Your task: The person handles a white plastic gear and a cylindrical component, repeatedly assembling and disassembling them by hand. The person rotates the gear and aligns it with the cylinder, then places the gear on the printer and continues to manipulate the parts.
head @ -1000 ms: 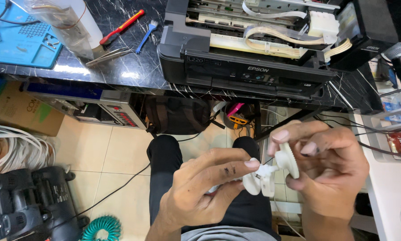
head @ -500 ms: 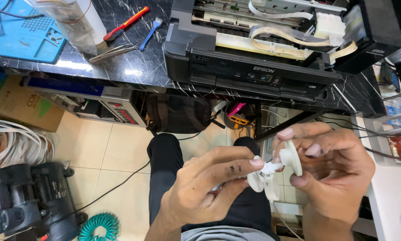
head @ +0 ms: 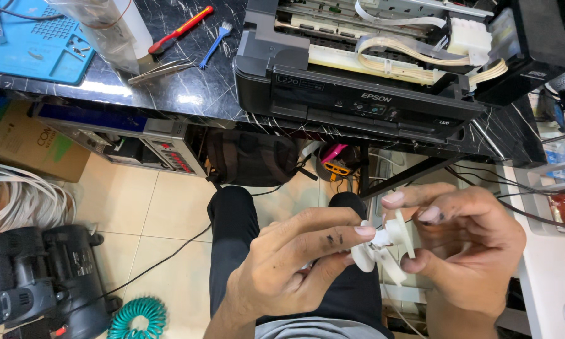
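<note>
While the opened black printer (head: 383, 69) sits on the dark marble surface (head: 188, 94) above, a small white plastic gear assembly (head: 383, 246) is pinched over the lap by the left hand (head: 288, 276) and steadied by the closed right hand (head: 467, 251), so both ends can be worked.

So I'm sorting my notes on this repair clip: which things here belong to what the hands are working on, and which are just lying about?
In hand:
- white plastic gear part, pinched between left hand and right hand
- opened black printer, likely its source

Lying about:
- red-handled tool
- blue brush
- blue mat
- tweezers
- teal coiled cable
</note>
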